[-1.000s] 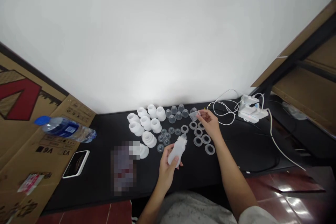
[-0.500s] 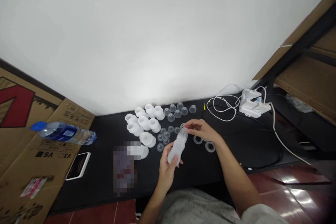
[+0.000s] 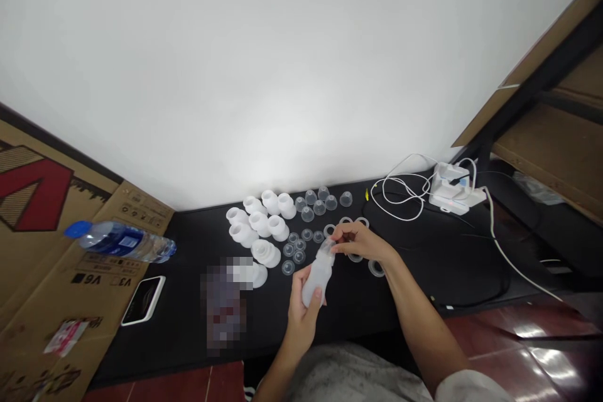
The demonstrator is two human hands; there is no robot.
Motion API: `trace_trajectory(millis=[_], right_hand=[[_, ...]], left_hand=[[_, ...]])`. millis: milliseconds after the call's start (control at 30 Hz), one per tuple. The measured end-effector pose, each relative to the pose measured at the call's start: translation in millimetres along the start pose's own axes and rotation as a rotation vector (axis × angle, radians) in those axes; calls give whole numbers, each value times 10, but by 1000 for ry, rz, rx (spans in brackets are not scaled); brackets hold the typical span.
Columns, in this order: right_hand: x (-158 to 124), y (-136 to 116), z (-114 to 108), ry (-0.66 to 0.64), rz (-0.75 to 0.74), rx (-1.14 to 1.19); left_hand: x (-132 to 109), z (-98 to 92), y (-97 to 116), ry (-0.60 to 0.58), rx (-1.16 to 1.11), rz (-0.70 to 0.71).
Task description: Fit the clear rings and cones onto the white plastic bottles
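Note:
My left hand [image 3: 304,306] is wrapped round a small white plastic bottle [image 3: 317,275], held upright above the black table [image 3: 188,301]. My right hand [image 3: 360,242] pinches a small clear cap at the bottle's top [image 3: 328,246]. Behind the hands lie several white bottles [image 3: 258,224], several clear dome caps [image 3: 319,202] and several clear rings [image 3: 362,222].
A blue-capped water bottle [image 3: 121,242] lies on flattened cardboard [image 3: 56,276] at the left, with a phone [image 3: 144,299] beside it. A white power strip with coiled white cable [image 3: 450,191] sits at the back right. A blurred patch [image 3: 225,301] is near the front.
My right hand has carried the clear cap from the back of the table down onto the top of the bottle. My left hand has kept the bottle in nearly the same place.

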State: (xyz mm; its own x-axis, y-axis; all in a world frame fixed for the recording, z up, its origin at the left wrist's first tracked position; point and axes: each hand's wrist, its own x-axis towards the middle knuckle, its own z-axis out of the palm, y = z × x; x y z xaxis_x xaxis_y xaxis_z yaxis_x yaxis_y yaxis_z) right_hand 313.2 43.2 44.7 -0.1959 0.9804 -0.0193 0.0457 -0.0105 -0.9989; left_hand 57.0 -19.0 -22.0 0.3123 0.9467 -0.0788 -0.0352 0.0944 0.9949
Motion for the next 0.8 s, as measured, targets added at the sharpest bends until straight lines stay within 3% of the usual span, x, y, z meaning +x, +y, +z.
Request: trace_trajectory(millis=[133,200,300,400,467,533,633,733,800], right_hand=[[-73,-85,77,31,-30,-85],[-171,-61,220,85,-103,-139],[-390,113,639,216,-208,-110],[-626,387,1118,423,-208,-81],[-743,539,1294,532,-177,-65],[-806,606,1293,554,-135,-45],[-803,527,1079,597,-88,-74],[-741,321,916,844,-145,-172],[-690,187,942,1000,-225,-228]], left_hand=[[14,21,-10,47,-1,31],[51,33,16,91,15,59],[118,46,79,83,73,89],[155,48,114,-46,119,103],[157,50,99,-83,166,143],[152,63,58,-76,206,176],[147,98,12,-69,117,150],[144,110,51,-155,58,98],[133,98,96,-244,147,138]])
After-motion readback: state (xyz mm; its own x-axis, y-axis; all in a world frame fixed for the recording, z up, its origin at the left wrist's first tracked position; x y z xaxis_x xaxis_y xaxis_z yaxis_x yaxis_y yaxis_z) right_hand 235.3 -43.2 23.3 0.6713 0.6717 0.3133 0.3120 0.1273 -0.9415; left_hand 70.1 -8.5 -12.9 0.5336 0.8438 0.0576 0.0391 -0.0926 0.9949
